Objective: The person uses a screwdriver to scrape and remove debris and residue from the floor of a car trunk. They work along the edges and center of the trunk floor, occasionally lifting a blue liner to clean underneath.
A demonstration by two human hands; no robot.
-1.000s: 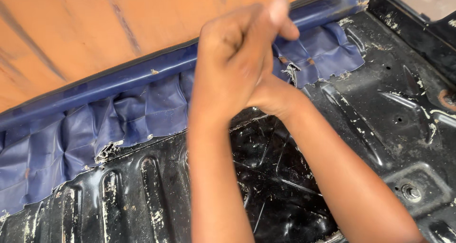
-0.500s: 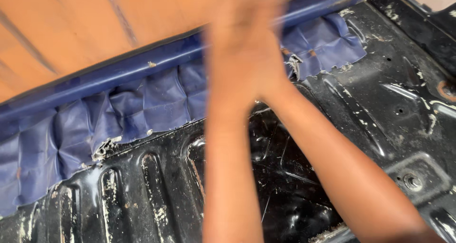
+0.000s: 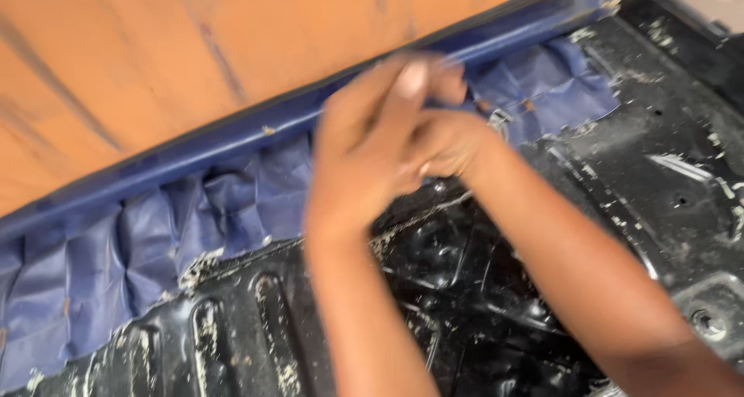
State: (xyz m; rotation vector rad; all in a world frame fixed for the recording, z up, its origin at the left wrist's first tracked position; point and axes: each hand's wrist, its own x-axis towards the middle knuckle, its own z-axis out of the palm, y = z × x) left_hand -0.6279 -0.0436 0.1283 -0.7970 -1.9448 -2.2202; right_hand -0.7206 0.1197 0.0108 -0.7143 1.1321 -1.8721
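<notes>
My left hand (image 3: 360, 160) and my right hand (image 3: 453, 145) are pressed together over the upper edge of a black metal pan (image 3: 480, 288), where a blue vinyl cover (image 3: 194, 211) is folded over it in pleats. The left hand lies partly across the right, with its fingertips near the cover's rolled blue rim (image 3: 294, 118). The right hand's fingers are curled against the pleats. Both hands are blurred by motion, and I cannot make out whether either one grips the vinyl or anything else.
The pan is ribbed, glossy and flecked with white residue, with a bolt hole (image 3: 705, 319) at the lower right. An orange wooden surface (image 3: 155, 63) lies beyond the blue rim. More blue pleats (image 3: 558, 87) continue to the right of my hands.
My joined hands rose towards the blue rim half a second ago and have come back down a little to the left. They stay pressed together.
</notes>
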